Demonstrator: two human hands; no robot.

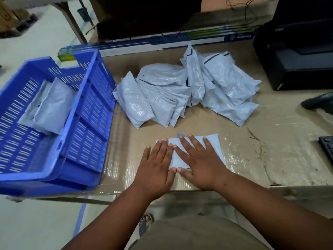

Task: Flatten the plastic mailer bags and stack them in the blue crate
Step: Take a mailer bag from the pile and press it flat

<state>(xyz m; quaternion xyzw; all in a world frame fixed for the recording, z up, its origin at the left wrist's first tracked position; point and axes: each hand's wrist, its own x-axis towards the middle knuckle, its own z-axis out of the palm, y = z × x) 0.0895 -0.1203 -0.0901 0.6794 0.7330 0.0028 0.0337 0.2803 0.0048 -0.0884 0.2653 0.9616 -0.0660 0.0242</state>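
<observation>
A flat grey mailer bag (pixel 213 142) lies on the cardboard-covered table near the front edge. My left hand (pixel 155 168) and my right hand (pixel 199 162) both press down on it with straight, spread fingers, side by side. Behind them sits a loose pile of several puffy grey mailer bags (pixel 182 92). The blue crate (pixel 86 139) stands at the left of the table, and a few grey mailers (pixel 48 107) lie stacked on its floor.
A long blue and white carton (pixel 162 43) lies along the back. A black printer (pixel 297 56) stands at the right, with a dark handheld device (pixel 319 102) and a keyboard corner (pixel 327 150) nearer me. The table's front edge (pixel 100 193) runs just below my wrists.
</observation>
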